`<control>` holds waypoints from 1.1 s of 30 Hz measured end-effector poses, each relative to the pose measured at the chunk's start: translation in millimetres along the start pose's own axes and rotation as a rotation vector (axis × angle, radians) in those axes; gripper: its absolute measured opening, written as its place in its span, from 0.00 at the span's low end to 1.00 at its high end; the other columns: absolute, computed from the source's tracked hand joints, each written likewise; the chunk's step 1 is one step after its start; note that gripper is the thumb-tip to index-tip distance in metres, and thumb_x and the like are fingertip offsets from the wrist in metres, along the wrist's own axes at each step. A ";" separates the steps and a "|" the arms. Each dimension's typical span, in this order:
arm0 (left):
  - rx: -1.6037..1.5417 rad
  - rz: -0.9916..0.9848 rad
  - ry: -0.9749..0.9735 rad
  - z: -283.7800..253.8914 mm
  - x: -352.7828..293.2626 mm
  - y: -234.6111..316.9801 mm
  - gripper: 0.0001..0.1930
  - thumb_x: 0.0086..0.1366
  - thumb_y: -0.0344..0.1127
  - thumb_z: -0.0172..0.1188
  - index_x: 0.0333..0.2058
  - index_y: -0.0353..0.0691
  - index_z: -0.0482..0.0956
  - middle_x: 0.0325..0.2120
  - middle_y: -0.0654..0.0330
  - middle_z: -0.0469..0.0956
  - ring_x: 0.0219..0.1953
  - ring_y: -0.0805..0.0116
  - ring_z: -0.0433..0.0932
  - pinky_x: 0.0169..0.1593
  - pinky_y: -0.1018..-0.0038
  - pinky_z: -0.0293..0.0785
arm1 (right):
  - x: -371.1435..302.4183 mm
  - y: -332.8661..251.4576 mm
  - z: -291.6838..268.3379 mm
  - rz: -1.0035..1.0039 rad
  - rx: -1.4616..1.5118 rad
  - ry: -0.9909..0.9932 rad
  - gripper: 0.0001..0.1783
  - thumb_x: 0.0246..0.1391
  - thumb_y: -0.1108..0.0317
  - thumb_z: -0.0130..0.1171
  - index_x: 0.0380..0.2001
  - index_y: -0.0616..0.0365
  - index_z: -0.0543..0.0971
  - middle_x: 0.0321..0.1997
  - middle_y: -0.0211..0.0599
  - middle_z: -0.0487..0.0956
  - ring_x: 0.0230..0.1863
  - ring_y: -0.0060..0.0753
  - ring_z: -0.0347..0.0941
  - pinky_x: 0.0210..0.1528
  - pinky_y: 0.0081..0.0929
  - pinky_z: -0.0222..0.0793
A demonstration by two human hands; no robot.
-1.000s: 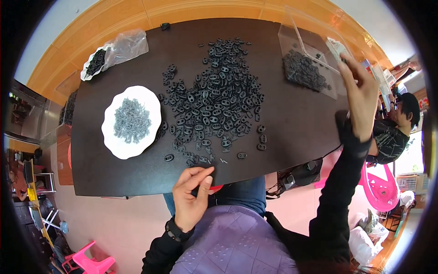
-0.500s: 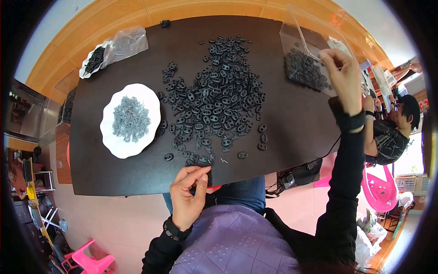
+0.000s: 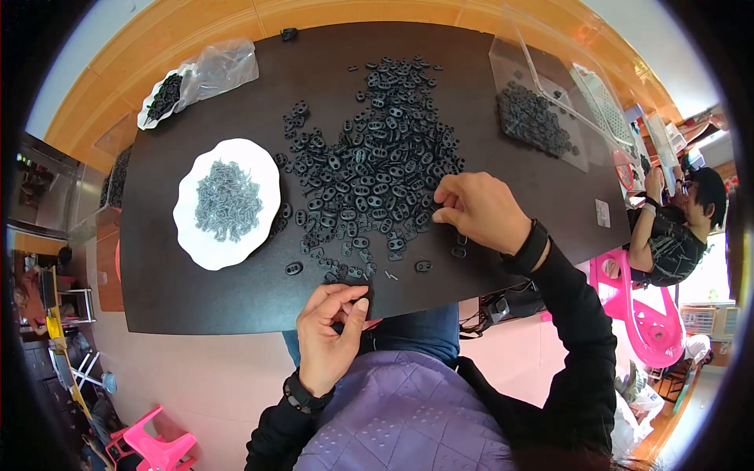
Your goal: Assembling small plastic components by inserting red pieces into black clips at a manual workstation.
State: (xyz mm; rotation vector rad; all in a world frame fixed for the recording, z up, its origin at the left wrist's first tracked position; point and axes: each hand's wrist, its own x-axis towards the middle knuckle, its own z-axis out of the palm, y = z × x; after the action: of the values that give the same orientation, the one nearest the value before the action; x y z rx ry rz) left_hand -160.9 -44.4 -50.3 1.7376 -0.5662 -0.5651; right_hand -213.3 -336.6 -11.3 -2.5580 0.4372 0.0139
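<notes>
A heap of black two-hole cord lock pieces point(image 3: 377, 169) covers the middle of the dark table. At its right edge is my right hand point(image 3: 488, 216), palm down, thumb and forefinger curved a little apart beside the pieces. My left hand point(image 3: 330, 334) stays at the table's near edge, thumb and fingertips pinched together; whatever they hold is hidden. Just beyond it lie a few loose pieces and two tiny metal springs point(image 3: 391, 275). A white scalloped plate point(image 3: 188, 228) left of the heap bears a mound of small metal springs point(image 3: 228, 200).
A clear plastic box point(image 3: 577, 157) with black pieces point(image 3: 534, 118) stands at the far right. At the far left are a white dish of black parts point(image 3: 165, 98) and a clear plastic bag point(image 3: 224, 71). Another person point(image 3: 679, 228) sits to the right, near a pink chair point(image 3: 656, 330).
My right hand has come from above the clear box, leftward and nearer, to the heap's right edge. My left hand keeps its pinch at the table edge.
</notes>
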 end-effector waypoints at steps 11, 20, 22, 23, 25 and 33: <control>-0.019 0.002 0.011 2.6 -0.3 -1.3 0.08 0.68 0.25 0.60 0.44 0.34 0.84 0.41 0.62 0.77 0.34 0.81 0.75 0.38 0.83 0.72 | -3.9 5.0 3.3 -0.014 0.199 0.092 0.09 0.55 0.71 0.64 0.36 0.66 0.83 0.26 0.41 0.83 0.28 0.28 0.81 0.34 0.24 0.73; -0.109 0.005 0.058 6.6 6.5 -2.7 0.08 0.67 0.23 0.60 0.43 0.33 0.84 0.36 0.63 0.78 0.31 0.82 0.75 0.35 0.83 0.71 | -16.8 -12.3 -7.4 0.171 0.722 -0.142 0.10 0.59 0.72 0.61 0.40 0.69 0.82 0.31 0.32 0.84 0.31 0.17 0.78 0.36 0.16 0.73; -0.148 0.013 0.101 6.8 6.9 -2.4 0.08 0.66 0.24 0.62 0.43 0.33 0.84 0.34 0.62 0.79 0.28 0.81 0.75 0.32 0.83 0.71 | -21.8 -31.1 -11.2 0.154 0.731 -0.171 0.10 0.59 0.72 0.60 0.40 0.69 0.82 0.31 0.32 0.84 0.31 0.16 0.78 0.36 0.17 0.73; -0.188 0.010 0.080 7.3 6.8 0.3 0.08 0.66 0.24 0.63 0.43 0.33 0.84 0.34 0.62 0.79 0.28 0.81 0.75 0.32 0.83 0.71 | -25.1 -38.7 -10.7 0.140 0.739 -0.193 0.10 0.60 0.73 0.60 0.40 0.69 0.82 0.31 0.32 0.84 0.32 0.16 0.78 0.36 0.17 0.73; -0.278 0.009 0.059 8.6 4.6 8.1 0.07 0.64 0.26 0.66 0.41 0.34 0.85 0.30 0.63 0.79 0.27 0.81 0.75 0.31 0.83 0.69 | -33.7 -52.6 -5.8 0.085 0.713 -0.189 0.10 0.60 0.72 0.61 0.40 0.69 0.83 0.31 0.32 0.85 0.33 0.16 0.78 0.37 0.16 0.72; -0.291 -0.046 -0.083 10.1 -2.7 24.1 0.05 0.63 0.27 0.69 0.36 0.32 0.84 0.31 0.62 0.81 0.32 0.83 0.77 0.34 0.81 0.72 | -79.4 -101.4 25.4 -0.042 0.509 0.071 0.06 0.54 0.76 0.65 0.35 0.65 0.85 0.26 0.39 0.83 0.26 0.19 0.77 0.28 0.20 0.70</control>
State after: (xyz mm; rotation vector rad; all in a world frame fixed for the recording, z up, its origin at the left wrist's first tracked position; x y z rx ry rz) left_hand -171.3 -55.4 -28.8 1.4604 -0.4768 -0.7185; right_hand -255.0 -218.1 26.4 -2.0687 0.3582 -0.1818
